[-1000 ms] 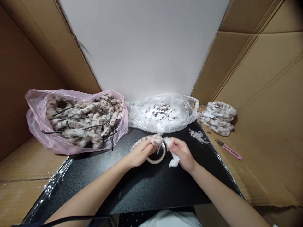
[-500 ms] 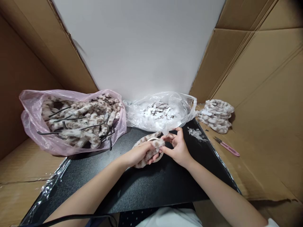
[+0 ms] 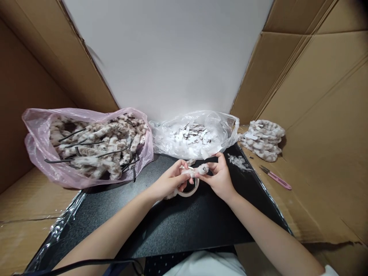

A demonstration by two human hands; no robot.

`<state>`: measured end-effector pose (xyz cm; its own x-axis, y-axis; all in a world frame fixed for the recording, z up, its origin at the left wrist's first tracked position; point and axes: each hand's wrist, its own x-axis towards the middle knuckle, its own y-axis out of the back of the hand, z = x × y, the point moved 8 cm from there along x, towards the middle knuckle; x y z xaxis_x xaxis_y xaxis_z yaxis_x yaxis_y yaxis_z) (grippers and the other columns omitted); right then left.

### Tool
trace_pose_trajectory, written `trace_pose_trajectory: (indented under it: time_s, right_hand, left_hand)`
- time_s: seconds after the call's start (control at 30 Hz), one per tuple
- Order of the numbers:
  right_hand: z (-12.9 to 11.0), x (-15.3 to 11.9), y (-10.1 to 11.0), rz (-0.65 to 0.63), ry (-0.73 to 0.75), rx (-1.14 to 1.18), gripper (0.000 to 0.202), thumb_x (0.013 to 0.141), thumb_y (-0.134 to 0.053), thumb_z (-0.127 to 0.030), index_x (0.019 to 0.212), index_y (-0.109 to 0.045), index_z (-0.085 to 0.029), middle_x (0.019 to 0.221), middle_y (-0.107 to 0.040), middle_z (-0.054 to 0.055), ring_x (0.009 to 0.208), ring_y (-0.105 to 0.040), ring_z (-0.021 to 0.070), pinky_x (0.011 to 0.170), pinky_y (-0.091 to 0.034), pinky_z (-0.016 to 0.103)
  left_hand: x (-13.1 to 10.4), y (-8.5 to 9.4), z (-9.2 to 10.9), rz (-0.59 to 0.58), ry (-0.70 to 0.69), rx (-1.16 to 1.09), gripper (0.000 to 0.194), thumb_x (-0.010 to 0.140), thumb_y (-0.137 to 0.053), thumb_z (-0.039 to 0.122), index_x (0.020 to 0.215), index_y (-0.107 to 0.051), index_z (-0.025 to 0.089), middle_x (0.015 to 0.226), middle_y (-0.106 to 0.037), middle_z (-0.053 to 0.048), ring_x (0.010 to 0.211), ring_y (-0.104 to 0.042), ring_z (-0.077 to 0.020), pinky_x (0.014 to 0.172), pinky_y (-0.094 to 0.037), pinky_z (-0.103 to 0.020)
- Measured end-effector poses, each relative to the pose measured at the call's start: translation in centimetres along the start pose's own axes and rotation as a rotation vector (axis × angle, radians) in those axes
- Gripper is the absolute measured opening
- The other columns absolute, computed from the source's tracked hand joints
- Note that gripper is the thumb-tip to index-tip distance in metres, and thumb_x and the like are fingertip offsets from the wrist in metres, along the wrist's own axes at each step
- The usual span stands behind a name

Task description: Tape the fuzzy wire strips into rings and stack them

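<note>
My left hand [image 3: 172,179] is closed around a brown-and-white furry strip [image 3: 203,169], fingers and thumb pinching it near one end. A small dark spot shows on that end, too small to make out. My right hand [image 3: 220,178] grips the same end between thumb and fingers. More of the strip pokes out behind and below my left hand. Under the hands, a white ring like a roll of tape [image 3: 188,193] rests on the black tabletop [image 3: 161,226], partly covered by the fingers. A small white piece [image 3: 204,154] shows just beyond my right fingertips.
A pink plastic bag [image 3: 37,153] at left holds furry strips with black cords. Behind the hands, a clear bag [image 3: 163,143] contains white tags. To the right are stacked furry pieces [image 3: 263,140], pink-handled snips [image 3: 278,181] and loose fluff [image 3: 238,162]. Cardboard walls [image 3: 324,134] flank the table.
The strip's end has turned and lifted between my hands, showing its tip. My left fingers have shifted their grip, and more of the white ring is uncovered.
</note>
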<state>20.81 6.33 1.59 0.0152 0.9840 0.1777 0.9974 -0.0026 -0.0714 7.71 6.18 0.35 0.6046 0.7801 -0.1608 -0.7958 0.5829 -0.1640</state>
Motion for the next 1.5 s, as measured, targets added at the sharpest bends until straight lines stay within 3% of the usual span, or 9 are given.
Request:
trace_pose_trajectory:
  time_s: [0.2, 0.4, 0.63, 0.8, 0.93, 1.03, 1.23, 1.4, 1.5]
  right_hand:
    - [0.0, 0.0, -0.8, -0.054, -0.094, 0.191, 0.074, 0.058, -0.083, -0.036, 0.107, -0.027, -0.026, 0.071, -0.069, -0.004, 0.069, -0.07, 0.0192, 0.073, -0.056, 0.036]
    - [-0.1, 0.0, -0.4, 0.004, -0.05, 0.14, 0.073, 0.06, -0.082, -0.035, 0.107, -0.027, -0.026, 0.077, -0.072, -0.002, 0.072, -0.071, 0.0197, 0.076, -0.056, 0.037]
    - [-0.6, -0.4, 0.6, 0.113, 0.135, -0.196, 0.06, 0.069, -0.075, -0.03, 0.107, -0.029, -0.024, 0.085, -0.074, 0.006, 0.078, -0.071, 0.0224, 0.076, -0.055, 0.037]
    - [-2.0, -1.6, -0.8, 0.079, 0.471, -0.633, 0.042, 0.076, -0.065, -0.021, 0.107, -0.037, -0.024, 0.084, -0.074, 0.005, 0.081, -0.069, 0.0238, 0.083, -0.052, 0.042]
    - [-2.1, -2.0, -1.9, 0.021, 0.598, -0.8, 0.04, 0.082, -0.057, -0.02, 0.117, -0.038, -0.023, 0.086, -0.074, 0.005, 0.082, -0.067, 0.025, 0.079, -0.052, 0.042]
    - [-1.8, -2.1, -2.3, -0.008, 0.615, -0.834, 0.045, 0.082, -0.054, -0.016, 0.123, -0.036, -0.022, 0.087, -0.074, 0.005, 0.081, -0.067, 0.0251, 0.077, -0.052, 0.043]
    - [-1.7, -1.1, -1.4, -0.014, 0.429, -0.681, 0.049, 0.077, -0.061, -0.016, 0.119, -0.037, -0.021, 0.09, -0.073, 0.005, 0.084, -0.068, 0.024, 0.084, -0.051, 0.042]
    - [-2.5, -0.2, -0.3, -0.145, 0.273, -0.353, 0.07, 0.067, -0.076, -0.026, 0.121, -0.03, -0.022, 0.114, -0.066, 0.01, 0.106, -0.062, 0.0224, 0.098, -0.043, 0.042]
    - [-2.1, -0.1, 0.0, -0.16, 0.219, -0.271, 0.065, 0.074, -0.071, -0.024, 0.12, -0.026, -0.024, 0.1, -0.07, 0.005, 0.103, -0.063, 0.0202, 0.101, -0.039, 0.045]
  left_hand:
    - [0.0, -1.2, 0.0, -0.019, -0.031, -0.012, 0.033, 0.081, -0.062, 0.04, 0.086, -0.036, 0.02, 0.077, -0.064, 0.001, 0.047, -0.042, -0.0033, 0.046, -0.032, -0.016]
    - [-0.2, -0.9, 0.0, 0.055, -0.01, 0.003, 0.037, 0.078, -0.063, 0.046, 0.087, -0.037, 0.021, 0.075, -0.066, 0.0, 0.045, -0.043, -0.0042, 0.046, -0.033, -0.017]
    - [-0.4, 0.0, -1.1, 0.013, 0.172, 0.216, 0.043, 0.08, -0.051, 0.059, 0.073, -0.049, 0.016, 0.047, -0.046, 0.005, 0.038, -0.036, -0.0054, 0.038, -0.023, -0.018]
    - [-0.5, -1.1, -1.5, -0.051, 0.193, 0.14, 0.054, 0.082, -0.037, 0.067, 0.085, -0.053, 0.015, 0.055, -0.048, 0.003, 0.04, -0.036, -0.0063, 0.039, -0.026, -0.019]
    - [-0.7, -0.1, -0.1, 0.17, 0.052, 0.367, 0.044, 0.077, -0.057, 0.057, 0.095, -0.046, 0.018, 0.06, -0.053, 0.004, 0.046, -0.043, -0.0089, 0.042, -0.03, -0.019]
    - [-0.9, -0.3, 0.6, 0.192, 0.007, 0.431, 0.036, 0.081, -0.055, 0.053, 0.087, -0.046, 0.019, 0.063, -0.056, 0.003, 0.048, -0.046, -0.0097, 0.043, -0.032, -0.02]
    - [-0.4, -0.5, 0.5, 0.088, -0.042, 0.311, 0.033, 0.088, -0.047, 0.049, 0.082, -0.05, 0.016, 0.066, -0.055, 0.002, 0.046, -0.04, -0.0057, 0.043, -0.03, -0.019]
    - [-0.1, -0.3, 0.1, 0.03, -0.064, 0.048, 0.032, 0.087, -0.051, 0.046, 0.078, -0.039, 0.018, 0.067, -0.056, 0.002, 0.043, -0.035, -0.0031, 0.041, -0.023, -0.017]
    - [0.0, -0.7, 0.0, -0.017, -0.053, -0.07, 0.03, 0.087, -0.054, 0.043, 0.078, -0.037, 0.019, 0.071, -0.06, 0.001, 0.042, -0.036, -0.0024, 0.042, -0.023, -0.017]
